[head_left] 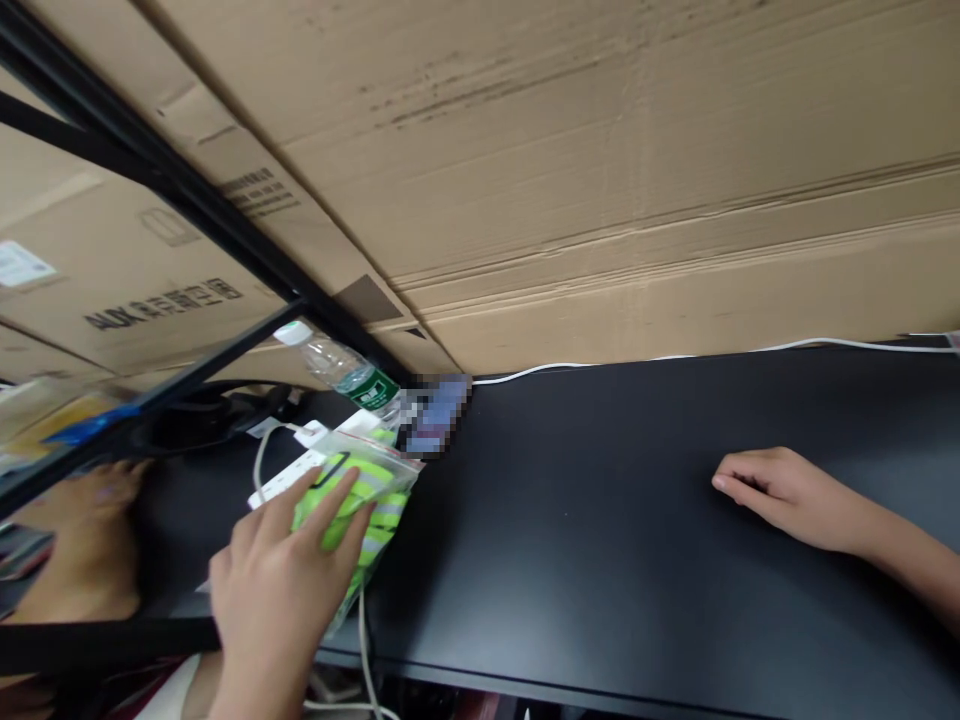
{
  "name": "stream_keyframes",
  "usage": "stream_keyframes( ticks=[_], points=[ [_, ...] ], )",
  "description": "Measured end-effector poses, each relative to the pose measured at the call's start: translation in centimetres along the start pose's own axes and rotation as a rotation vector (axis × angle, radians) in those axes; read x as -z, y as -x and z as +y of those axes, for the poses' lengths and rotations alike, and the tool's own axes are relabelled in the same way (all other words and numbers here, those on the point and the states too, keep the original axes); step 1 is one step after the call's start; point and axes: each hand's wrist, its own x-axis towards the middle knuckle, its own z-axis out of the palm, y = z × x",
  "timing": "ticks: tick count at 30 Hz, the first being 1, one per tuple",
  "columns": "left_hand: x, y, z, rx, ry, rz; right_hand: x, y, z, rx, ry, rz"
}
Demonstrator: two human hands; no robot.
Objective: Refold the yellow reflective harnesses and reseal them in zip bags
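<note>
Well, the hands are well apart on a black surface (600, 600). The left hand (277, 590) lies with its fingers spread over a clear zip-top plastic bag (401, 475), which holds a folded neon yellow-green reflective safety vest (390, 510). Those fingers touch the bag, though from this angle I can't tell whether they are gripping it or just resting there. The bag sits near the surface's edge, partly over a white power strip (289, 480), with a white plug (311, 435) in the strip's far end. A white cable (362, 640) hangs down past the edge below the bag.

The right hand (787, 500) rests on the bare black surface, fingers loosely curled around nothing, with the forearm entering from the right edge.

Just beyond the bag, a clear water bottle (345, 370) with a green label and white cap lies on its side, beside a pixelated phone (435, 412). Another white cable (600, 365) runs along the far edge. Large cardboard boxes (600, 180) stand behind, crossed by a black metal frame (150, 140). Past that frame on the left, a blurry hand (82, 530) shows, perhaps only a reflection.
</note>
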Motion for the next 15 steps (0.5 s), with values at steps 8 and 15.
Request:
stream_keyframes(
  ticks=[8, 15],
  points=[
    [-0.7, -1.2, 0.7, 0.028, -0.035, -0.086, 0.3, -0.1, 0.0, 0.017, 0.005, 0.004],
    [1.4, -0.8, 1.5, 0.103, 0.108, -0.023, 0.7, 0.2, -0.9, 0.019, 0.09, 0.018]
  ],
)
